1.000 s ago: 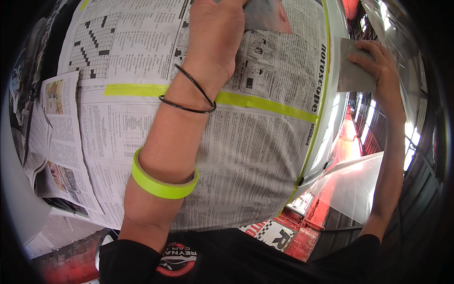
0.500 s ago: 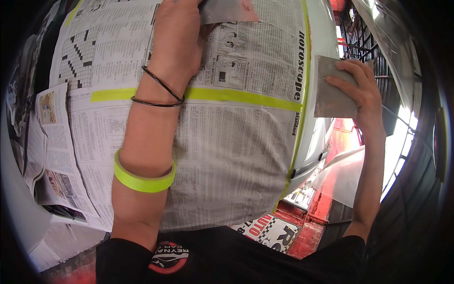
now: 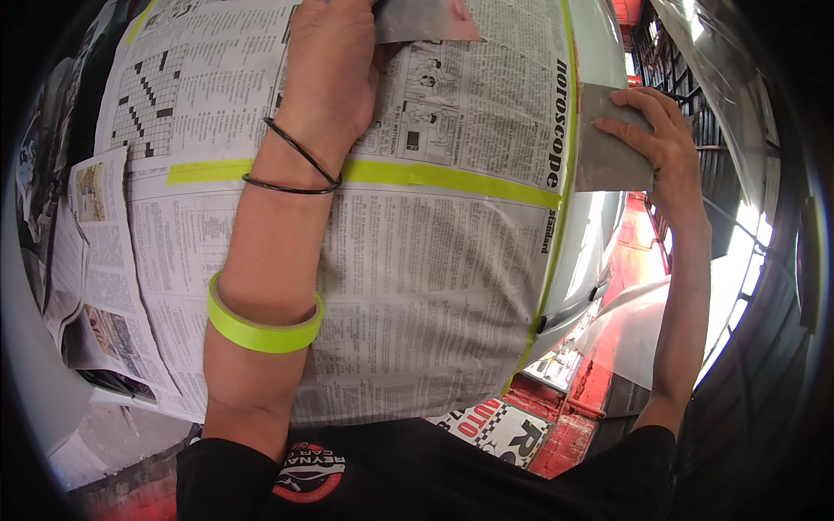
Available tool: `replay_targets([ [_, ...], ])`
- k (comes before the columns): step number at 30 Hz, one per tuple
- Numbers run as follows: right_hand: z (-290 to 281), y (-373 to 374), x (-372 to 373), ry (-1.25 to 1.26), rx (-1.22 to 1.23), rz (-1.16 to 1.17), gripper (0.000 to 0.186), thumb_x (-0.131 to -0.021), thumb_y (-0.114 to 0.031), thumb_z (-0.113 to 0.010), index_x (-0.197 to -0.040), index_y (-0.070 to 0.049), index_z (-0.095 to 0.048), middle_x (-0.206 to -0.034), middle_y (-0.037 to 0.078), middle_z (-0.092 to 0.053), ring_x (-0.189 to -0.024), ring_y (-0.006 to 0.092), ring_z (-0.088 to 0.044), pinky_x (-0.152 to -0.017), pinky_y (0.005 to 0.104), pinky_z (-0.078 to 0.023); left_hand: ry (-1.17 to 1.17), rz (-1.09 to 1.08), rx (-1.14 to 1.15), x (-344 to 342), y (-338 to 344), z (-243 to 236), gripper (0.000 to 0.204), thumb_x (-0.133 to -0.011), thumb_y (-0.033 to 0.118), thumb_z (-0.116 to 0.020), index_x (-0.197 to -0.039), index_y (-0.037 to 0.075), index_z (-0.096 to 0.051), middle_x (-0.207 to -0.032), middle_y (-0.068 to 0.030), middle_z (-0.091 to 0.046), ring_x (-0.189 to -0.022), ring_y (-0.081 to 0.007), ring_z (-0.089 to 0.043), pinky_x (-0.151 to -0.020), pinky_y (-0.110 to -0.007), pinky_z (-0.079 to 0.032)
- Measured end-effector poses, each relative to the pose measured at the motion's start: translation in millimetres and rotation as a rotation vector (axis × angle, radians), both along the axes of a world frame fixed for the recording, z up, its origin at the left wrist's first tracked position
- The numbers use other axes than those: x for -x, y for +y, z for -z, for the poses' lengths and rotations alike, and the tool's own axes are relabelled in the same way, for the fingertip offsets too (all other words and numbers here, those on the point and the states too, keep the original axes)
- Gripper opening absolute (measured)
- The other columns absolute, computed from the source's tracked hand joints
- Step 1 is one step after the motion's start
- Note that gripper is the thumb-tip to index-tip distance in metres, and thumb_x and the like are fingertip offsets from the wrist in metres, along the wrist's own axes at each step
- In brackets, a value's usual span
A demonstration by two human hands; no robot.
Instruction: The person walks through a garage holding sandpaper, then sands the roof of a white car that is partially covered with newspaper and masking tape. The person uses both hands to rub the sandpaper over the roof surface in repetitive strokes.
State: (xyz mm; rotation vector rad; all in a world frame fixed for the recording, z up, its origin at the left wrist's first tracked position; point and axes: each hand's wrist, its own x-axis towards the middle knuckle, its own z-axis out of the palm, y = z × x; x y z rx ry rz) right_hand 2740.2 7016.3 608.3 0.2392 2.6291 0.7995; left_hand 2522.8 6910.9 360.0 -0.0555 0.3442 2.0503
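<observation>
Sheets of newspaper (image 3: 408, 286) cover a curved grey panel (image 3: 591, 234), fixed with strips of yellow-green tape (image 3: 452, 178). My left hand (image 3: 334, 61) rests on the paper near the top and grips a flat grey metal blade (image 3: 421, 19) that has a reddish smear. A roll of yellow-green tape (image 3: 261, 328) sits around my left forearm, and thin black bands (image 3: 295, 169) circle the wrist. At the paper's right edge my right hand (image 3: 656, 139) presses a flat grey pad (image 3: 604, 143) against the bare panel.
More loose newspaper (image 3: 91, 260) hangs at the left. Below the panel lie a red floor (image 3: 634, 243), a pale curved part (image 3: 625, 334) and a checkered printed sheet (image 3: 491, 425). Dark shelving (image 3: 686, 87) stands at the upper right.
My left hand has shifted left and up along the paper with the blade. My right hand with the pad has come lower against the panel's edge.
</observation>
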Motion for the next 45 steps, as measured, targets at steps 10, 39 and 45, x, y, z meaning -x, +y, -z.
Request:
replay_targets([
  [10, 3, 8, -2, -0.011, 0.010, 0.007, 0.038, -0.072, -0.011, -0.074, -0.109, -0.018, -0.081, -0.127, 0.004, -0.067, -0.123, 0.0292, -0.061, -0.103, 0.0426, -0.053, -0.017, -0.019, 0.057, -2, -5, -16, 0.033, -0.103, 0.010, -0.056, -0.133, -0.004, -0.058, -0.116, -0.0133, -0.071, -0.101, -0.0222, -0.072, -0.086, -0.033, -0.061],
  [39, 1, -16, 37, -0.257, -0.268, 0.042, 0.029, -0.078, -0.003, -0.067, -0.100, -0.017, -0.080, -0.116, -0.001, -0.065, -0.122, 0.0217, -0.060, -0.099, 0.0365, -0.057, 0.228, -0.171, 0.096, -5, 7, 7, 0.039, -0.097, 0.014, -0.065, -0.131, -0.005, -0.061, -0.120, -0.0132, -0.069, -0.107, -0.0223, -0.065, -0.090, -0.033, -0.053],
  [45, -19, -27, 31, -0.194, -0.172, 0.017, 0.033, -0.077, -0.006, -0.069, -0.106, -0.018, -0.080, -0.127, 0.000, -0.065, -0.126, 0.0260, -0.059, -0.101, 0.0384, -0.056, 0.129, -0.103, 0.115, -1, -1, -1, 0.040, -0.097, 0.013, -0.065, -0.132, -0.005, -0.060, -0.118, -0.0131, -0.069, -0.107, -0.0228, -0.065, -0.090, -0.033, -0.053],
])
